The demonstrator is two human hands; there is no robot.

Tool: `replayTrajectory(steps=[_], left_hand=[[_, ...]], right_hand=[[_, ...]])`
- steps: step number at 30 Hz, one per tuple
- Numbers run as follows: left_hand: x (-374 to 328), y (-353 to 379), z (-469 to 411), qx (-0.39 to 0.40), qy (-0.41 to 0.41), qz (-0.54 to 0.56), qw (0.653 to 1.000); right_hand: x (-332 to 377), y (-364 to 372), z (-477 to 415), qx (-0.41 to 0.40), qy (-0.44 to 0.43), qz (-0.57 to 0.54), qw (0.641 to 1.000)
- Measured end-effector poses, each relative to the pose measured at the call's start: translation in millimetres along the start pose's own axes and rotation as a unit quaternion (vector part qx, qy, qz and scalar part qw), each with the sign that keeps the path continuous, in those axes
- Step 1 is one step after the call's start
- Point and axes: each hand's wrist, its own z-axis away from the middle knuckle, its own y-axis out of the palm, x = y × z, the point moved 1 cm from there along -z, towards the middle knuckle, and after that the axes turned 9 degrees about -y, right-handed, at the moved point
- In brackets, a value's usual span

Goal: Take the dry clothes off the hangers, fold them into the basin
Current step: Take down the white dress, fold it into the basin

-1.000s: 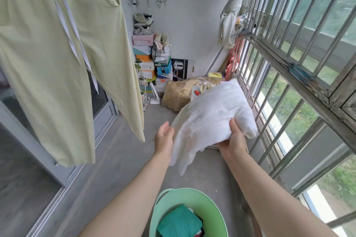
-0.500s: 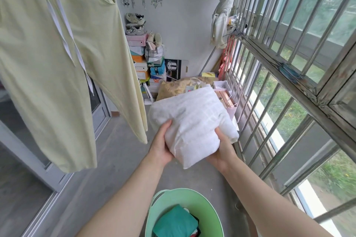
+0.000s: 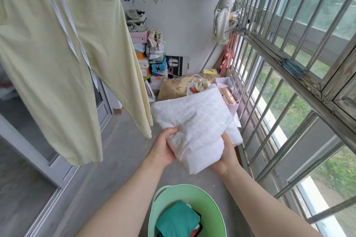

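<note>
Gripping the folded white garment (image 3: 196, 127) by its lower edge, the left hand (image 3: 163, 152) and right hand (image 3: 225, 158) curl round either side, probably to keep the folds together, above the green basin (image 3: 209, 207). Lettering on the stacked boxes (image 3: 159, 67) is too small to read.

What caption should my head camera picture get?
Left hand and right hand grip a folded white cloth above the green basin, beside hanging yellow trousers.

home balcony | barred window (image 3: 289, 75) | hanging laundry (image 3: 57, 63) | stacked shoeboxes (image 3: 144, 54)
</note>
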Motion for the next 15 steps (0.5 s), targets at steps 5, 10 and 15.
replayTrajectory(steps=[5,10,15], left_hand=[[-2.5,-22.7,5.4,0.056,-0.028,-0.041,0.997],[-21.4,-44.0,6.9,-0.010,-0.069,-0.107,0.992],[-18.9,-48.0,1.6,-0.052,-0.209,-0.249,0.944]], right_hand=[[10.9,-21.6,-1.0,0.002,-0.033,0.085,0.996],[9.1,-43.5,5.4,-0.002,-0.008,0.157,0.987],[-3.6,-43.5,18.0,0.027,0.031,0.161,0.986]])
